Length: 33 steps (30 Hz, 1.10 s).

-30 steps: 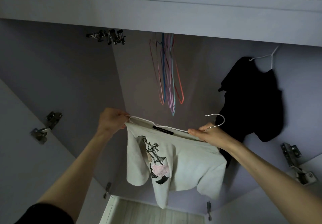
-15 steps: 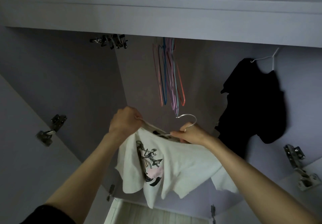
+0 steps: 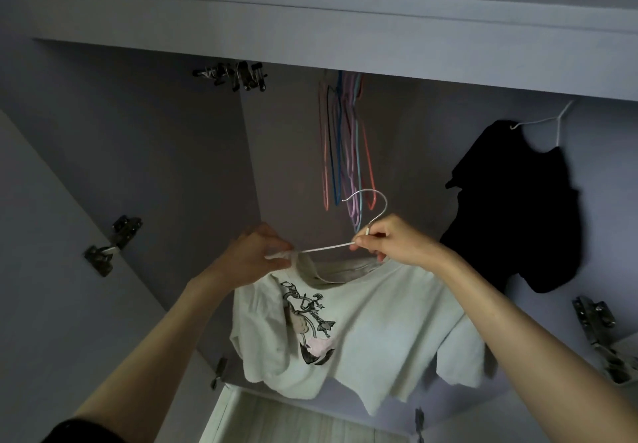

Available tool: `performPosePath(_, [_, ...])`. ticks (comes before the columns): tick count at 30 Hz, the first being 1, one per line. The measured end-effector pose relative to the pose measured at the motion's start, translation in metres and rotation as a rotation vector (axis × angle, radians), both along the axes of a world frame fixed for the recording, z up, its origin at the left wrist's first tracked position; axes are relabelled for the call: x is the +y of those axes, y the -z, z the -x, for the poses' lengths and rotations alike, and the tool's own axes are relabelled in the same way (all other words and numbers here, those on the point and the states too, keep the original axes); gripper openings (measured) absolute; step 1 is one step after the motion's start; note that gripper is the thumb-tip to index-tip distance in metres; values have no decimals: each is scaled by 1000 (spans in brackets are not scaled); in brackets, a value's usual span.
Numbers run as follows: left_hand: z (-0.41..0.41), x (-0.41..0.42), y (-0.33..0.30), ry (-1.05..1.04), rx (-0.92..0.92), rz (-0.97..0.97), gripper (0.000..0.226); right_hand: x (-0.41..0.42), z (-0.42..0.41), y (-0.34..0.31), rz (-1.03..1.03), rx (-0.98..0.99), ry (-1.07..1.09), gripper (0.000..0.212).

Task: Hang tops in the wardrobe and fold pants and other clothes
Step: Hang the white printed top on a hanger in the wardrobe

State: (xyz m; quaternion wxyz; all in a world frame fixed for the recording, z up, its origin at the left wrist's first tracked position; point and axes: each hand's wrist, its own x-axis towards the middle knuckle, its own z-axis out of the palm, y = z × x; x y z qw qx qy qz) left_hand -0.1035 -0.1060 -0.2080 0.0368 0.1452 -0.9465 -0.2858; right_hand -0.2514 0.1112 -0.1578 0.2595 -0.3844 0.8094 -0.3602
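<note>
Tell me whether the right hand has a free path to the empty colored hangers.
Probably yes: the right hand sits just below the colored hangers with nothing between, but it grips the white hanger carrying the shirt.

Two hands: left hand (image 3: 257, 256), right hand (image 3: 397, 246). Two tops: one white printed top (image 3: 362, 332), one black top (image 3: 518, 201). Two white hangers (image 3: 366, 215) (image 3: 552, 121) carrying them; one bunch of coloured hangers (image 3: 345, 146) (individual count unclear). Several metal door hinges (image 3: 112, 246).
</note>
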Motion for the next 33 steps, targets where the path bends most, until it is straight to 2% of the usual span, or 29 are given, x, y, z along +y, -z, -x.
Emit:
performPosePath(4, [-11, -5, 14, -186, 79, 73, 69, 10, 2, -10, 65, -41, 55, 19])
performPosePath(6, [-17, -9, 23, -240, 74, -8, 90, 17, 6, -13, 83, -57, 99, 19])
performPosePath(8, [-21, -14, 33, -301, 56, -125, 97, 24, 10, -15, 99, -59, 158, 20])
performPosePath(13, [-21, -5, 51, -553, 51, -290, 92, 36, 13, -15, 229, -199, 271, 21])
performPosePath(16, [-10, 9, 53, -554, 32, -441, 79, 40, 14, -17, 274, -259, 267, 23])
performPosePath(19, [-2, 11, 46, -597, 85, -286, 48, 47, 19, -18, 278, -254, 252, 22])
performPosePath(23, [-12, -25, 20, -589, 314, -197, 33, 69, 29, -8, 85, 13, 185, 27])
performPosePath(26, [-21, -42, 11, -543, 252, -43, 24, 73, 27, 5, 4, 120, 156, 26])
performPosePath(29, [-17, -33, 10, -495, 151, 54, 27, 62, 19, 3, 81, 139, 149, 28])
performPosePath(31, [-12, -19, 3, -443, 220, 103, 33, 53, 13, -1, 141, 107, 152, 32])
performPosePath(33, [-10, 0, -9, -233, 327, 106, 40, 44, 7, -4, 159, 74, 144, 29])
